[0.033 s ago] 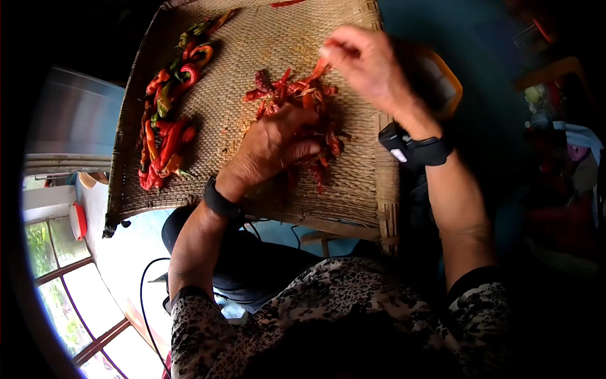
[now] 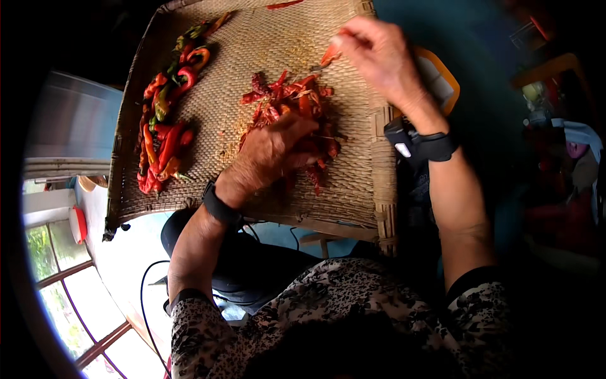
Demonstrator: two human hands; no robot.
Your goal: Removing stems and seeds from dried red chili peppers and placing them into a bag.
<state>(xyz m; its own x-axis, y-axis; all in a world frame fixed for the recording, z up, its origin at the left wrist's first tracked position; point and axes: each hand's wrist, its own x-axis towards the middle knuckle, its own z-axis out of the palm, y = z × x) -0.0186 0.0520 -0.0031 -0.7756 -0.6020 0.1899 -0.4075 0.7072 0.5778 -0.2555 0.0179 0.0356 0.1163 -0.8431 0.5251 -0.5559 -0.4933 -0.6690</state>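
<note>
My right hand [image 2: 379, 60] is raised over the right side of a woven basket tray [image 2: 252, 38]. Its thumb and fingers pinch a red chili pepper [image 2: 329, 55] whose tip points down and left. My left hand [image 2: 268, 148] rests curled on a pile of shrivelled red chili peppers [image 2: 297, 95] in the middle of the tray. Its fingertips are partly hidden, and what they grip cannot be made out. Along the tray's left side lies a row of glossier red, orange and green peppers [image 2: 167, 142].
Beside the tray's right edge stands an orange-rimmed container [image 2: 451, 79]. Pale seeds [image 2: 230, 148] are scattered over the weave. One red pepper [image 2: 285, 4] lies at the far edge. A dark cable [image 2: 144, 297] hangs at the lower left, near a window [image 2: 76, 297].
My right hand has shifted slightly to the right, drawing the pinched chili pepper away from the pile. My left hand stays on the pile, shifted a little.
</note>
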